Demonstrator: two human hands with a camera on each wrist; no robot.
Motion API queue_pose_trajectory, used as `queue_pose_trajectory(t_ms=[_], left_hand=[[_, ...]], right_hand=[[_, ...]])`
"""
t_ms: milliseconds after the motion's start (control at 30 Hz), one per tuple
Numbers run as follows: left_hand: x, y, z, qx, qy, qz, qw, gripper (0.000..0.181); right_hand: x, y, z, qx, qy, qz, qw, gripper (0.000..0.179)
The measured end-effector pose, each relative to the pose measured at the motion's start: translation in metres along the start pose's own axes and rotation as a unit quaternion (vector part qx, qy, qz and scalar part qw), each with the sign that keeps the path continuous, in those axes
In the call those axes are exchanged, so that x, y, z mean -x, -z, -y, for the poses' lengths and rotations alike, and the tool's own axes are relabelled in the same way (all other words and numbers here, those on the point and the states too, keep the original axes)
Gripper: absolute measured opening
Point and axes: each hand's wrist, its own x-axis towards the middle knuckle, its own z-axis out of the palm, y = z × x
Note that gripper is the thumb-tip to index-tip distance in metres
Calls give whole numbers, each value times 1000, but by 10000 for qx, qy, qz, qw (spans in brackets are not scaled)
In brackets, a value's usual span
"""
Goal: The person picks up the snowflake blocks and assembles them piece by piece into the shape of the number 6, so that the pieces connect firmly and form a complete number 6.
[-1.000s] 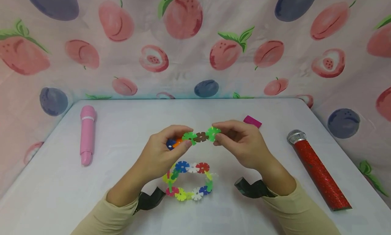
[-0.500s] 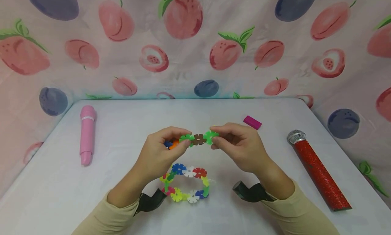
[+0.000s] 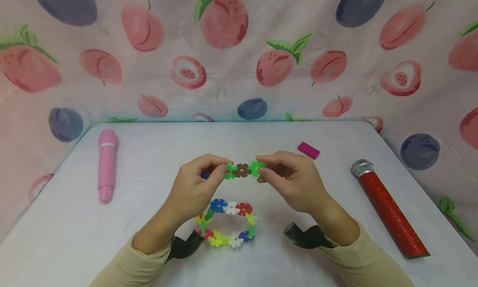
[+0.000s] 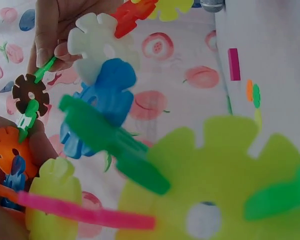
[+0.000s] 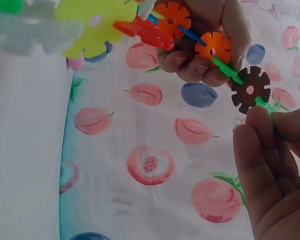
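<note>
A chain of notched plastic snowflake discs [image 3: 219,205] hangs in a colourful loop below both hands. My left hand [image 3: 192,189] pinches a green disc [image 3: 230,171] at the upper part of it. With thumb and forefinger, my right hand [image 3: 295,181] pinches another green disc [image 3: 255,168]. A brown disc [image 3: 242,170] links these two and shows whole between the fingertips. In the right wrist view, orange discs [image 5: 213,46] run along the curled fingers of the left hand. Close to the left wrist camera, a large yellow disc [image 4: 162,210] blurs across the view.
On the white table [image 3: 149,142], a pink toy microphone [image 3: 107,166] lies at left and a red glittery microphone [image 3: 392,212] at right. Behind the right hand is a magenta block [image 3: 308,150]. Small orange [image 4: 249,91] and green [image 4: 256,96] pieces lie near it.
Both hands and the chain have shifted slightly left; the right hand also came down a little, uncovering the magenta block. The left thumb has moved, and the orange disc behind it is now hidden.
</note>
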Motion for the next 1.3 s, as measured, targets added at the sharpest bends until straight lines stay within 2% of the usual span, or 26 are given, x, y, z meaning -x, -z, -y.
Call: queue_pose_trajectory(t_ms=[167, 433, 567, 700, 800, 1000, 1167, 1300], left_hand=[[1, 0, 0, 80, 111, 68, 9999, 15], [0, -2, 1, 94, 64, 113, 9999, 14], [-1, 0, 1, 174, 152, 310, 9993, 16], [-2, 3, 1, 78, 180, 618, 9979, 29], [-4, 5, 1, -193, 19, 739, 9971, 36], [-7, 6, 1, -843, -491, 566, 9936, 41], [-7, 7, 1, -1096, -611, 616, 9902, 43], [-7, 8, 1, -1170, -656, 545, 9895, 42]], right_hand=[[0, -4, 0, 152, 99, -102, 9998, 31], [-1, -4, -2, 243, 120, -65, 9996, 30], [-2, -2, -3, 203, -43, -30, 9998, 31], [-2, 0, -4, 238, -272, -16, 9993, 30], [-2, 1, -5, 308, -422, -6, 9986, 31], [-3, 1, -6, 190, -604, 107, 9979, 31], [-3, 3, -9, 21, -583, 275, 9979, 36], [-7, 12, -20, 175, -773, 273, 9965, 40]])
